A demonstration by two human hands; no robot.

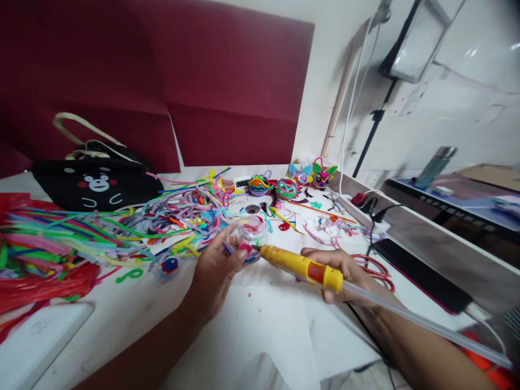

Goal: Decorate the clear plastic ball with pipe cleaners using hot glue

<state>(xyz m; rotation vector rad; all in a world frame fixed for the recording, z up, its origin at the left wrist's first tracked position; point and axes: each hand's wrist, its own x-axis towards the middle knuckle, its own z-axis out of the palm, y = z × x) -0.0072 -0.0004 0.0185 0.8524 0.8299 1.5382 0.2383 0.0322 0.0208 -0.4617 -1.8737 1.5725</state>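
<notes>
My left hand (217, 271) is closed around a clear plastic ball (255, 230) with coloured pipe cleaner on it. A pink coil of pipe cleaner (245, 248) sits by my left thumb on the ball's near side. My right hand (345, 271) grips a yellow hot glue gun (300, 265), and a long clear glue stick (426, 319) sticks out of its back end. The gun's nozzle points left and meets the ball near the pink coil; whether it touches cannot be made out. Left of my left hand lies a clear piece with a dark blue round (169, 264).
Pipe cleaners in many colours (49, 233) cover the left of the table, beside a black bag (101, 181). Several finished decorated balls (286, 188) stand at the back. A phone (420, 275), a power strip (371, 214) and cables lie on the right.
</notes>
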